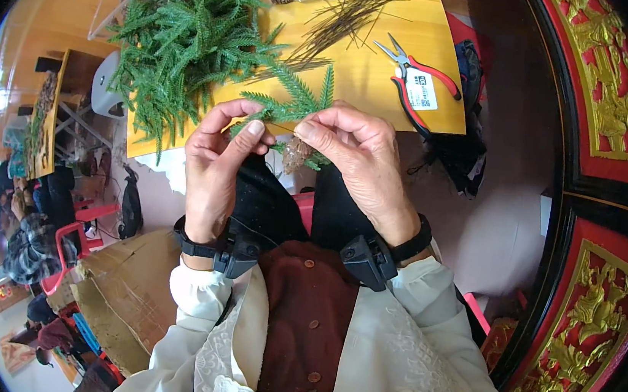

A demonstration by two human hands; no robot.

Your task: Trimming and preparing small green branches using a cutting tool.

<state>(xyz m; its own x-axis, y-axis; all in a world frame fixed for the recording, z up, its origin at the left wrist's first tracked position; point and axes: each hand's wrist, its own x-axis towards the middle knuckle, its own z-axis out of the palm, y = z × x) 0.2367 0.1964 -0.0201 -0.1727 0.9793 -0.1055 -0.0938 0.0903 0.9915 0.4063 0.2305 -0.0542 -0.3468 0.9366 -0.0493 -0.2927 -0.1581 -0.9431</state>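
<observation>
So, your L hand (218,157) pinches thin wire (281,128) beside the cone (297,156), R hand (364,151) pinches sprig (297,101) next to it; cone's prob. light, brittle: grip via sprig.

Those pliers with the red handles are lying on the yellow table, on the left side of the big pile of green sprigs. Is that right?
Not quite: the head view shows the pliers on the right side of the big pile of green sprigs. They do have red handles and lie on the yellow table.
</observation>
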